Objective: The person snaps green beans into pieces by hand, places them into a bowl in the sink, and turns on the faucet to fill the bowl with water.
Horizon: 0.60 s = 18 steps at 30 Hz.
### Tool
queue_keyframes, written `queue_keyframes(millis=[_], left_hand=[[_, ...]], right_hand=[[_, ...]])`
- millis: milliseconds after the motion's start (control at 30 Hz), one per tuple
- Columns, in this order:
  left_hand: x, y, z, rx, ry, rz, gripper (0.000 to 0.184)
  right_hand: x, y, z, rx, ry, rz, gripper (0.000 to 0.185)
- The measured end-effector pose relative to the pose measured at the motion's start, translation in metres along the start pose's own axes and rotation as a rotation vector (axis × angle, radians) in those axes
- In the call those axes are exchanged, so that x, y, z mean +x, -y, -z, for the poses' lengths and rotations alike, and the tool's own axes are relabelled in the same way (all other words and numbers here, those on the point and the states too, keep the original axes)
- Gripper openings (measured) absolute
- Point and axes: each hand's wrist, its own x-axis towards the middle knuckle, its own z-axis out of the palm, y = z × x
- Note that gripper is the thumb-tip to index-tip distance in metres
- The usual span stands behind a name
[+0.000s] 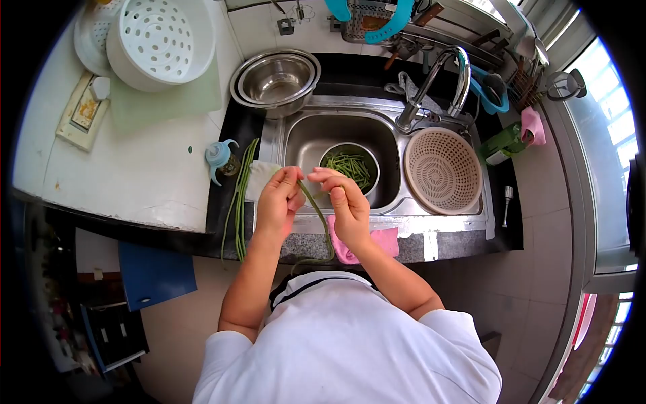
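My left hand [278, 200] pinches a long green bean [321, 219] near its upper end, and the rest of the bean hangs down in a curve towards my waist. Close to its right is my right hand [344, 202], fingers bent together; what they hold, if anything, is too small to tell. Behind my hands a metal bowl [375, 176] with short green bean pieces [351, 167] stands in the sink [306, 138]. More long beans [241, 202] lie on the counter's left part, beside a pale cloth [262, 178].
Stacked steel bowls [276, 81] stand behind the sink's left side. A beige colander [443, 170] sits right of the basin, below the faucet [431, 91]. A blue-handled bottle [219, 156] is at the left, and a pink cloth [380, 244] lies on the front edge.
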Motion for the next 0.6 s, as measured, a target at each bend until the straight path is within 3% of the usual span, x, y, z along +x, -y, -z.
queue_keyframes(millis=[67, 133, 200, 300, 400, 467, 533, 600], left_hand=[[0.007, -0.009, 0.015, -0.112, -0.084, -0.05, 0.021], [0.001, -0.019, 0.01, -0.085, -0.046, -0.031, 0.022], [-0.001, -0.023, 0.003, 0.009, 0.01, 0.006, 0.021], [0.003, -0.02, -0.001, 0.068, -0.005, -0.025, 0.021], [0.002, -0.02, -0.001, 0.127, -0.07, -0.09, 0.023], [-0.002, -0.013, 0.001, 0.087, -0.091, -0.134, 0.021], [-0.011, -0.004, -0.005, 0.045, -0.11, -0.179, 0.02], [-0.024, 0.006, -0.017, 0.299, -0.13, -0.362, 0.015]], right_hand=[[-0.002, 0.003, 0.003, -0.049, -0.057, 0.074, 0.018], [-0.004, -0.002, 0.011, 0.007, -0.106, -0.193, 0.019], [-0.002, -0.008, 0.014, -0.051, 0.062, -0.516, 0.024], [-0.004, -0.004, 0.001, -0.206, 0.306, -0.39, 0.025], [-0.005, -0.01, 0.0, -0.385, 0.269, -0.254, 0.025], [-0.005, -0.016, 0.002, -0.351, 0.228, -0.186, 0.023], [0.0, -0.015, 0.003, 0.113, -0.032, -0.553, 0.021], [0.008, -0.007, 0.002, 0.275, -0.099, -0.641, 0.02]])
